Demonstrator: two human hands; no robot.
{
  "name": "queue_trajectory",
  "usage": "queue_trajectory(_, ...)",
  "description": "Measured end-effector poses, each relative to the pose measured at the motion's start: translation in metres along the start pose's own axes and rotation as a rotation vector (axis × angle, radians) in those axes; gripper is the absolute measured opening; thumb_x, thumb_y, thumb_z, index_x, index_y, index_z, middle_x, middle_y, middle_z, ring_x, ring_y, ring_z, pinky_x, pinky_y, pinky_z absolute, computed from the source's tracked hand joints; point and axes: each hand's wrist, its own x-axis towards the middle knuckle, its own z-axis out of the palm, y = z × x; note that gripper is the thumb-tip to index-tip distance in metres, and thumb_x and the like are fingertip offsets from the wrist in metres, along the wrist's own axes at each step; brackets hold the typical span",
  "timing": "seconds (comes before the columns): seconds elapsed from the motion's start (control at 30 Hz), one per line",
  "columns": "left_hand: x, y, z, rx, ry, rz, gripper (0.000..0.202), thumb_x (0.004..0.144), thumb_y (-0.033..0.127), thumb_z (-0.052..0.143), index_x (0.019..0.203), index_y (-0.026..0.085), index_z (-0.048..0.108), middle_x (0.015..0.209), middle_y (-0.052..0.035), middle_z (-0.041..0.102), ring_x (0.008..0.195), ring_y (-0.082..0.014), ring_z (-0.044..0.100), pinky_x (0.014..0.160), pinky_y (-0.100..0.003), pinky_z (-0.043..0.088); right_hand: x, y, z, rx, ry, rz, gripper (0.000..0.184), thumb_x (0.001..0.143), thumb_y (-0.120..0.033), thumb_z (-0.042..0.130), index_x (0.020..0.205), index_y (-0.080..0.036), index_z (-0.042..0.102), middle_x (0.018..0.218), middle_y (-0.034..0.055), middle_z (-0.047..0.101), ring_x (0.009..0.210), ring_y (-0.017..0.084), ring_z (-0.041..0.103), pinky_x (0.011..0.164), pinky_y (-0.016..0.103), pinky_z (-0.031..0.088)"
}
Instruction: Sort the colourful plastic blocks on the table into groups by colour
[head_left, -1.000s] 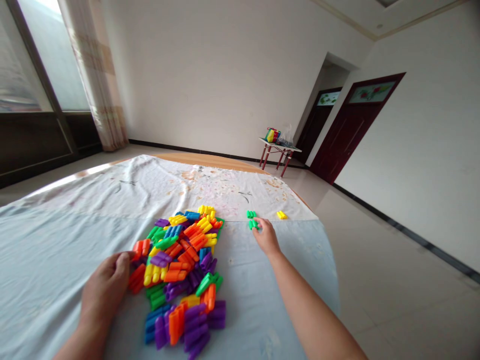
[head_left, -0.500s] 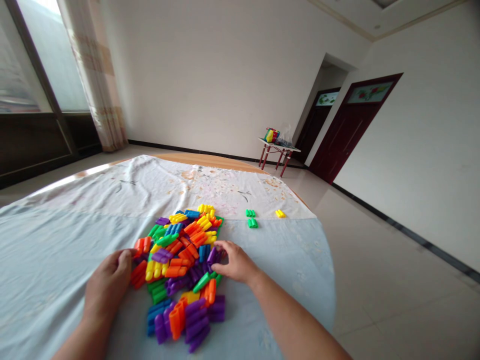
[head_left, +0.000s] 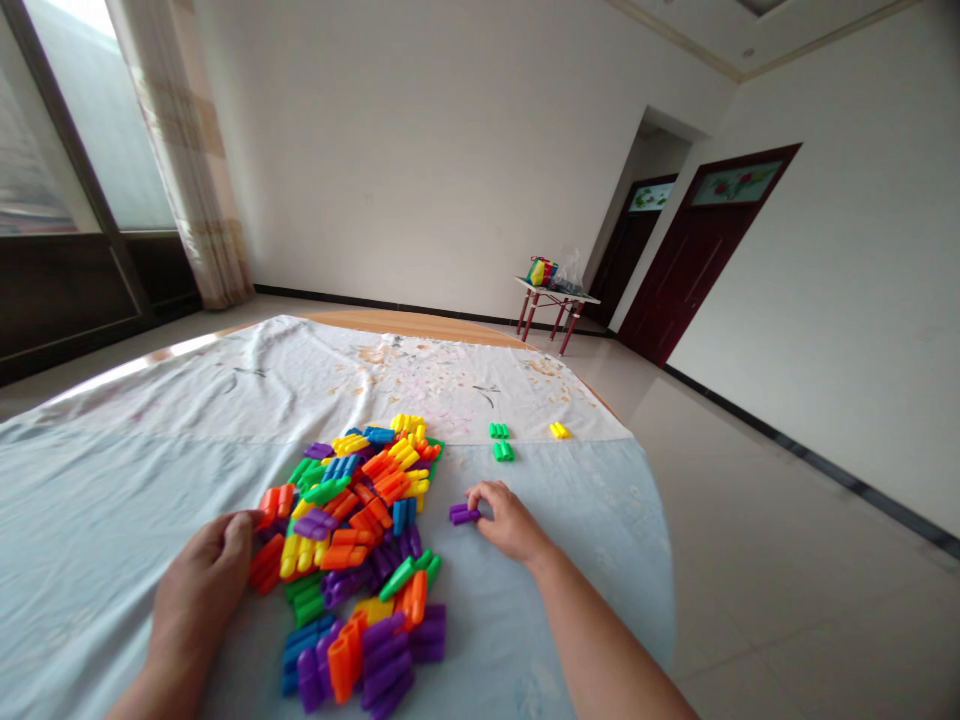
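A heap of bullet-shaped plastic building blocks (head_left: 379,515) in several colours lies on the table, each block a row of joined tubes. My right hand (head_left: 506,520) is off to the right of the heap, pinching a purple building block (head_left: 463,514) between thumb and fingers, low over the cloth. At the heap's left edge, my left hand (head_left: 204,570) is closed, thumb against fingers, with the fingertips at an orange building block (head_left: 276,502); its fingers are partly hidden. Two green blocks (head_left: 501,441) and one yellow block (head_left: 559,430) lie apart, beyond my right hand.
A pale blue and white floral cloth (head_left: 585,520) covers most of the round wooden table (head_left: 420,325). Further back stands a small table (head_left: 559,292) with a colourful bag (head_left: 541,271) and a clear plastic bag on it. Dark red doors (head_left: 709,260) are at the right.
My right hand has drawn the purple block out of the heap, rightward onto open cloth. My left hand stays at the heap's left edge. The view has shifted slightly.
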Motion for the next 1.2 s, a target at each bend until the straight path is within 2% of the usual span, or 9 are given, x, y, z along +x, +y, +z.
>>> queue_trajectory(0.1,0.000,-0.001,0.000,-0.025,-0.019,-0.038,0.046,0.081,0.049,0.031,0.097,0.021,0.064,0.096,-0.0075,0.068,0.090,-0.0223,0.061,0.068,-0.027,0.044,-0.004,0.006,-0.008,-0.050,0.058,0.009,0.040,0.062,0.008,0.040,0.082,-0.021,0.060,0.099,0.0029,0.063,0.104,0.018,0.055,0.095,0.036,0.040)
queue_trajectory(0.17,0.001,-0.002,0.001,-0.050,-0.032,-0.054,0.046,0.081,0.050,0.031,0.096,0.022,0.064,0.097,-0.0073,0.068,0.092,-0.0226,0.061,0.069,-0.027,0.043,-0.006,0.005,-0.009,-0.056,0.127,0.033,0.038,0.067,0.005,0.042,0.086,-0.021,0.061,0.098,0.0039,0.063,0.102,0.018,0.055,0.093,0.035,0.042)
queue_trajectory(0.27,0.003,-0.003,0.001,-0.075,-0.042,-0.067,0.045,0.080,0.050,0.032,0.096,0.022,0.063,0.095,-0.0069,0.068,0.092,-0.0227,0.060,0.071,-0.028,0.043,-0.006,0.000,-0.004,-0.055,0.157,0.072,0.018,0.075,-0.011,0.057,0.090,-0.021,0.061,0.092,0.0046,0.062,0.092,0.019,0.057,0.086,0.033,0.046)
queue_trajectory(0.37,0.003,-0.003,0.001,-0.073,-0.040,-0.068,0.045,0.080,0.051,0.033,0.096,0.022,0.064,0.096,-0.0078,0.068,0.092,-0.0236,0.060,0.071,-0.029,0.043,-0.007,-0.005,0.001,-0.057,0.091,0.101,0.028,0.067,-0.028,0.073,0.093,-0.020,0.063,0.094,0.0048,0.062,0.092,0.020,0.057,0.085,0.033,0.047)
queue_trajectory(0.57,0.000,-0.001,0.001,-0.061,-0.040,-0.040,0.047,0.082,0.050,0.031,0.099,0.021,0.063,0.100,-0.0088,0.067,0.094,-0.0233,0.059,0.071,-0.029,0.042,-0.005,0.000,0.001,-0.086,0.015,0.091,0.033,0.063,-0.023,0.076,0.095,-0.020,0.065,0.095,0.0047,0.064,0.095,0.021,0.057,0.088,0.035,0.046)
queue_trajectory(0.67,0.000,0.001,0.001,-0.052,-0.038,-0.026,0.046,0.083,0.048,0.031,0.098,0.019,0.064,0.100,-0.0092,0.067,0.094,-0.0225,0.059,0.071,-0.027,0.042,0.009,0.016,-0.006,-0.091,0.139,0.115,0.037,0.067,-0.030,0.073,0.101,-0.019,0.063,0.098,0.0069,0.064,0.091,0.021,0.058,0.085,0.035,0.047)
queue_trajectory(0.8,-0.001,0.002,0.001,-0.030,-0.030,-0.025,0.048,0.083,0.048,0.031,0.098,0.018,0.064,0.100,-0.0099,0.067,0.095,-0.0233,0.058,0.069,-0.027,0.042,0.033,0.045,-0.021,-0.261,0.374,0.254,0.034,0.070,-0.026,0.068,0.102,-0.016,0.061,0.099,0.0096,0.063,0.090,0.021,0.058,0.084,0.035,0.047)
queue_trajectory(0.97,-0.003,0.006,-0.002,-0.020,-0.029,-0.037,0.048,0.082,0.048,0.032,0.099,0.018,0.065,0.099,-0.0096,0.067,0.092,-0.0230,0.058,0.065,-0.026,0.040,0.046,0.069,-0.024,-0.359,0.412,0.360,0.037,0.065,-0.026,0.071,0.100,-0.018,0.061,0.097,0.0088,0.063,0.095,0.022,0.058,0.086,0.033,0.045)
queue_trajectory(1.2,-0.006,0.010,-0.003,-0.033,-0.033,-0.047,0.045,0.083,0.045,0.031,0.100,0.018,0.063,0.103,-0.0088,0.066,0.095,-0.0211,0.057,0.069,-0.025,0.041,0.048,0.077,-0.014,-0.396,0.433,0.424,0.024,0.068,-0.023,0.067,0.092,-0.021,0.063,0.091,0.0065,0.061,0.092,0.021,0.058,0.083,0.030,0.044)
